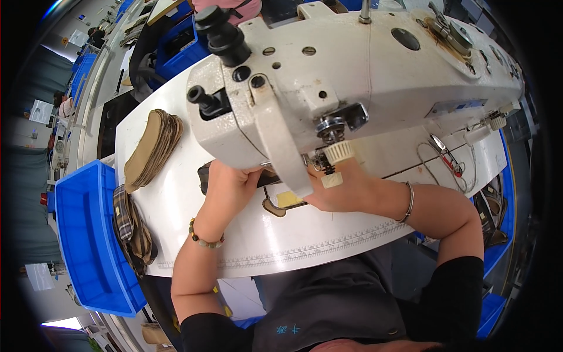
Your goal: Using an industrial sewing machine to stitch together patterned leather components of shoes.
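A white sewing machine (328, 70) reaches over the table, and both my hands are under its head. My left hand (230, 183) is closed, thumb and fingers pinched at a dark fabric piece (204, 177) that shows on both sides of it. My right hand (339, 190) rests to the right of the needle area; its fingers are mostly hidden behind the machine's lever and tension knob (339, 151). Between the hands a brown-edged fabric part (274, 209) with a yellow patch (288, 199) lies on the table. The needle and presser foot are hidden.
A stack of tan curved fabric pieces (153, 148) lies on the left of the white table (258, 234). Plaid fabric pieces (130, 226) hang over the left edge beside a blue bin (88, 246). Red-handled thread snips (448, 158) lie right. Another blue bin (501, 246) holds dark pieces.
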A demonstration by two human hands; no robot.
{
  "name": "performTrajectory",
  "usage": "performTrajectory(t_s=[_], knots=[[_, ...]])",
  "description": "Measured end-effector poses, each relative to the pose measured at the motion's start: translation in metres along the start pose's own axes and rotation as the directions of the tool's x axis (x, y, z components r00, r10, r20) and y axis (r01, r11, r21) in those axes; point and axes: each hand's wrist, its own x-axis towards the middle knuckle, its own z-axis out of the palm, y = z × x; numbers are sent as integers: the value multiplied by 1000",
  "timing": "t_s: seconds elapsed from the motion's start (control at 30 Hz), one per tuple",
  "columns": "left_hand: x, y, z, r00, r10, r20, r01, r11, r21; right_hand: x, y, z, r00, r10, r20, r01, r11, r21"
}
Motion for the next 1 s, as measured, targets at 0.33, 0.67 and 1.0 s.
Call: performTrajectory(t_s=[0.33,0.67,1.0], knots=[[-3,6,0,999,12,-42,-4,983,182,7,-10,-15,974,86,208,-95,995,35],[5,41,-7,988,144,63,-157,874,459,-1,-16,-15,957,-290,-16,274,922,-273],[1,23,8,892,448,60,-435,814,385,1,-15,-13,919,-379,-114,334,897,-289]])
